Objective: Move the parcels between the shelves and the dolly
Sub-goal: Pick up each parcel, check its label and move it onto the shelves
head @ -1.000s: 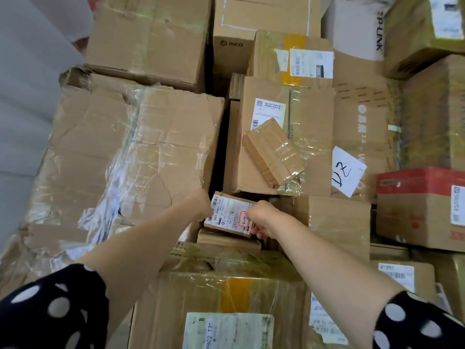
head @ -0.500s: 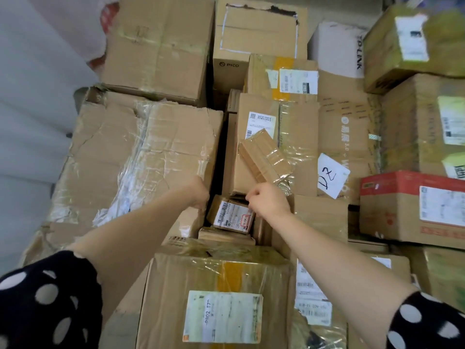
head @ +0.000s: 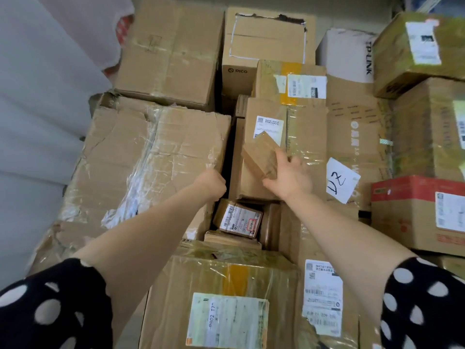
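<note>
- Cardboard, crumpled and wrapped in clear tape: this is the large box (head: 141, 167) that fills the left middle of the frame.
- Your left hand (head: 212, 182) is at the right corner of this large box, with the fingers curled. I cannot tell if they grip the edge or hold nothing.
- Just below that hand, in the gap between the boxes at the centre, the small labelled parcel (head: 239, 219) lies tilted, with its white label and red stamp facing up. No hand touches it.
- At the bottom centre you see the front box (head: 226, 298) with a yellow tape strip and a pale label.
- The small brown parcel (head: 261, 157) lies tilted on top of the taller labelled box (head: 266, 117), a little above the centre.
- Your right hand (head: 289, 177) grasps this small brown parcel, thumb at its lower edge and fingers on its upper right side.
- To the right of that hand, a white paper note (head: 342, 180) with handwriting is stuck on a box.
- At the right edge sits the red-topped box (head: 417, 212).
</note>
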Available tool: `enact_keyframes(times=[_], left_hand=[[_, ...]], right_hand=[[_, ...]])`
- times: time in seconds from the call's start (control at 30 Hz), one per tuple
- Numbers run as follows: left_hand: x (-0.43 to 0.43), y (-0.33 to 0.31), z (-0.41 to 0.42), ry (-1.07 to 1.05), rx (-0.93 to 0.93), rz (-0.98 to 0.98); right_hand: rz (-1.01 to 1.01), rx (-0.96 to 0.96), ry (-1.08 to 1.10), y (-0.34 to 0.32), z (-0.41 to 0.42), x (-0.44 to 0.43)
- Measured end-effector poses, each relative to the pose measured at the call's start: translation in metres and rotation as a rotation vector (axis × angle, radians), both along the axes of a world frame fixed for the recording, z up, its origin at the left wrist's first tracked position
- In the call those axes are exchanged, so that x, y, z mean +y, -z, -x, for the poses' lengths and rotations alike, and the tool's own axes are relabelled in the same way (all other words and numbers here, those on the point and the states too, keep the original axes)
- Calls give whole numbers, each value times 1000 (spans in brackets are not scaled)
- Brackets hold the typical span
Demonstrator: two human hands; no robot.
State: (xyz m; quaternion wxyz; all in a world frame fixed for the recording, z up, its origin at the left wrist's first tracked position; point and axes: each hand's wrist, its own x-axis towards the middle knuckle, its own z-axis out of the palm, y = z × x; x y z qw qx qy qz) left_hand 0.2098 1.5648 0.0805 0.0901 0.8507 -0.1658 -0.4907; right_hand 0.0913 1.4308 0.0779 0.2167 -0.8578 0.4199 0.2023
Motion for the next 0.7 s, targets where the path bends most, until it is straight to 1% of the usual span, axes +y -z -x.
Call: enact_keyframes(times=[0.07, 0.13, 0.23, 0.33, 0.4, 0.53, 0.6, 0.7], left_hand=[[8, -4, -1, 6, -39, -34], [15, -4, -6, -45, -97, -36], [24, -8, -15, -157, -109, -45], [29, -11, -24, -177, -102, -16], [30, -6, -27, -166, -71, 15], [32, 8, -25, -134, -17, 20], [33, 12, -23, -129, 9, 12], [34, 21, -24, -130, 6, 23]], right_hand=[[-57, -120, -100, -15, 3, 12], [-168, -162, -176, -33, 9, 28], [-276, -56, -204, -41, 18, 44], [-364, 155, -143, -27, 15, 47], [-418, 231, -109, -13, 7, 51], [-454, 306, -66, 18, -6, 66], [-466, 323, -88, 32, -9, 75], [-431, 316, -141, 45, -12, 82]])
